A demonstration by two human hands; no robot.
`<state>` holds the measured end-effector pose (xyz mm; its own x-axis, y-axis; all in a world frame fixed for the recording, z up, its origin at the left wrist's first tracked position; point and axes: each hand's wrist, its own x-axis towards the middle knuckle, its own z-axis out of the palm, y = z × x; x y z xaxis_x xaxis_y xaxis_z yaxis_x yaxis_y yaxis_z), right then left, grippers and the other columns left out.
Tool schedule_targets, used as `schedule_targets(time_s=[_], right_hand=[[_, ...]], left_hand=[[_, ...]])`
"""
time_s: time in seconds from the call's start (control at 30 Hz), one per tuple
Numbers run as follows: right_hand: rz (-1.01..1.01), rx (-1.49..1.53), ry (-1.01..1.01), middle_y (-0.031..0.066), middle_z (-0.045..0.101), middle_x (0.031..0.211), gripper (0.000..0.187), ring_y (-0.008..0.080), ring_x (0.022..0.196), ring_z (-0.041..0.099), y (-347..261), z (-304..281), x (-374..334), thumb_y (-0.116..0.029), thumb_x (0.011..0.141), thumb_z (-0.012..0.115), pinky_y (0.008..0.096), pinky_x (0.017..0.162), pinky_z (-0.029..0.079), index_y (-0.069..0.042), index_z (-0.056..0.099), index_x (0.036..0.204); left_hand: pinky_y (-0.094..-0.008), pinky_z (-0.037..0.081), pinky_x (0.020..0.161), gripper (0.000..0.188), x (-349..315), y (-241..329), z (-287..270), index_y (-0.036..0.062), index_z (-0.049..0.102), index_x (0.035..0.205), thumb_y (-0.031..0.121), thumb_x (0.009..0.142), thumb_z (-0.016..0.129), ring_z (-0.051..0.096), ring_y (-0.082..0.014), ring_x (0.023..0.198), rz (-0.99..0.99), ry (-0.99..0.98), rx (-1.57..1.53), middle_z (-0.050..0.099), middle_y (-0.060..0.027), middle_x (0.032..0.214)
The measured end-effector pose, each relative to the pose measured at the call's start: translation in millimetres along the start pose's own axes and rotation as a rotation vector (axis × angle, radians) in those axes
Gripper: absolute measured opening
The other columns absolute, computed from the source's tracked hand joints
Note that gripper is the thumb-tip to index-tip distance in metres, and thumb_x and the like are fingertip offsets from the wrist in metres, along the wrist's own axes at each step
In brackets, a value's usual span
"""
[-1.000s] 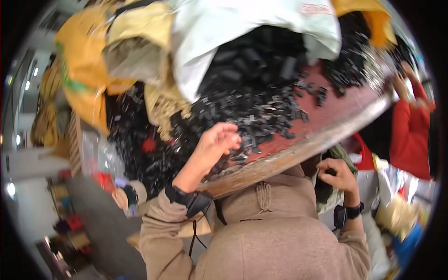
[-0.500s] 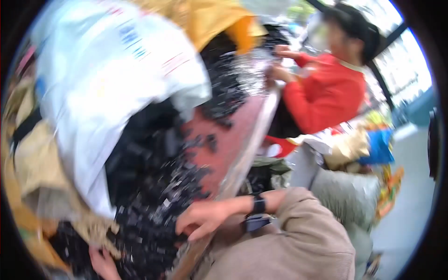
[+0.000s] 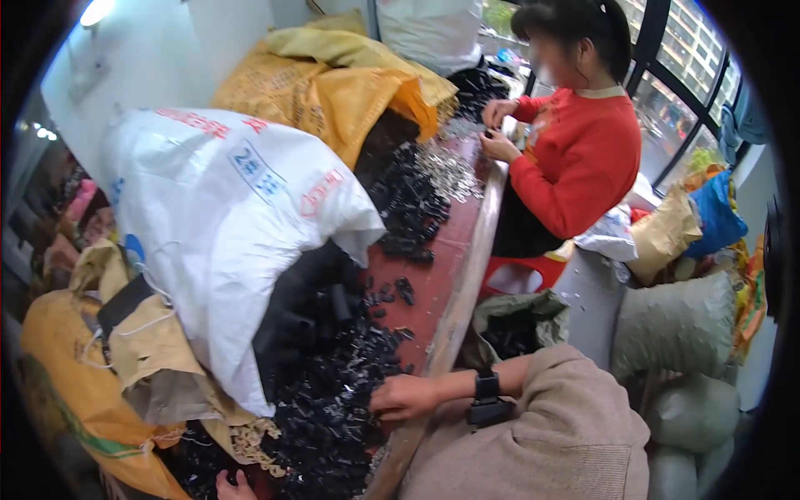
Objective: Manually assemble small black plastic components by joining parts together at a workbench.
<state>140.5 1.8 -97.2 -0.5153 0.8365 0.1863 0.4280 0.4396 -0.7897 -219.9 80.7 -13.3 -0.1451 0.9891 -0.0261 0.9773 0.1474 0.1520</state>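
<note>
The right hand [image 3: 406, 397] curls at black parts [image 3: 321, 425] heaped on the red surface [image 3: 429, 287]; the left hand [image 3: 235, 487] shows near tan parts [image 3: 258, 443]. How far either grip opens, or what it holds, cannot be told.

Right hand [image 3: 406, 397] moved to black parts [image 3: 325, 425], left hand [image 3: 234, 487] nearer tan pieces [image 3: 257, 442]

My sleeve [image 3: 575, 392] is plain beige-brown; my wrist strap [image 3: 487, 385], black. The small parts [image 3: 325, 425] before me: black, with glossy highlights. Loose pieces [image 3: 254, 442] near my left hand [image 3: 235, 488]: cream. Tabletop [image 3: 433, 279]: dull red. Large sack [image 3: 208, 217]: white, printed red and blue. Co-worker's sweater [image 3: 579, 158]: red, pale collar [image 3: 612, 94].
</note>
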Motion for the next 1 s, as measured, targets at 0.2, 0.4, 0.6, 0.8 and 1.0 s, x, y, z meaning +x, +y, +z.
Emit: schedule_targets(time_s=[0.2, 0.4, 0.6, 0.8, 1.0], right_hand=[[-0.134, 0.004, 0.031, 0.0138, 0.052, 0.078, 0.015, 0.0324, 0.076, 0.052, 6, 3, -14, -0.015, 0.074, 0.053, 0.0389, 0.064, 0.042, -0.003, 0.05, 0.082], [-0.105, 0.318, 0.091, 0.0127, 0.054, 0.078, 0.013, 0.0286, 0.073, 0.054, 9, 2, -18, -0.013, 0.076, 0.052, 0.0332, 0.063, 0.043, -0.003, 0.052, 0.084], [-0.032, 0.687, -0.058, 0.0058, 0.054, 0.073, 0.012, 0.0131, 0.069, 0.053, 31, -5, -11, -0.012, 0.08, 0.051, 0.0282, 0.061, 0.043, -0.001, 0.05, 0.085], [-0.019, 0.838, -0.252, 0.0056, 0.053, 0.074, 0.017, 0.013, 0.07, 0.051, 49, -30, 0, -0.013, 0.08, 0.052, 0.0271, 0.062, 0.042, 0.001, 0.05, 0.09], [-0.044, 0.754, -0.236, 0.0105, 0.054, 0.079, 0.028, 0.0209, 0.072, 0.052, 56, -77, -15, -0.017, 0.078, 0.054, 0.0298, 0.065, 0.042, 0.003, 0.049, 0.097]], left_hand=[[-0.0383, 0.043, 0.071, 0.031, 29, -12, -6, -0.0031, 0.056, 0.098, 0.023, 0.081, 0.052, 0.054, -0.0319, 0.079, 0.02, 0.247, -0.01, 0.058, -0.0207, 0.087], [-0.042, 0.043, 0.078, 0.045, 125, -78, 42, 0.0028, 0.051, 0.105, 0.02, 0.066, 0.064, 0.055, -0.0315, 0.089, 0.101, 0.436, 0.016, 0.054, -0.0194, 0.105], [-0.0405, 0.042, 0.075, 0.035, 161, -21, 33, 0.0032, 0.051, 0.104, 0.015, 0.071, 0.054, 0.054, -0.0299, 0.086, 0.217, 0.241, 0.316, 0.054, -0.0189, 0.097], [-0.0403, 0.042, 0.075, 0.032, 175, -37, 72, 0.0033, 0.051, 0.103, 0.015, 0.073, 0.052, 0.053, -0.0301, 0.087, 0.342, 0.063, 0.628, 0.054, -0.0183, 0.096], [-0.0402, 0.041, 0.075, 0.03, 172, -68, 90, 0.0035, 0.052, 0.103, 0.014, 0.074, 0.05, 0.053, -0.0302, 0.087, 0.438, -0.06, 0.93, 0.054, -0.0177, 0.095]])
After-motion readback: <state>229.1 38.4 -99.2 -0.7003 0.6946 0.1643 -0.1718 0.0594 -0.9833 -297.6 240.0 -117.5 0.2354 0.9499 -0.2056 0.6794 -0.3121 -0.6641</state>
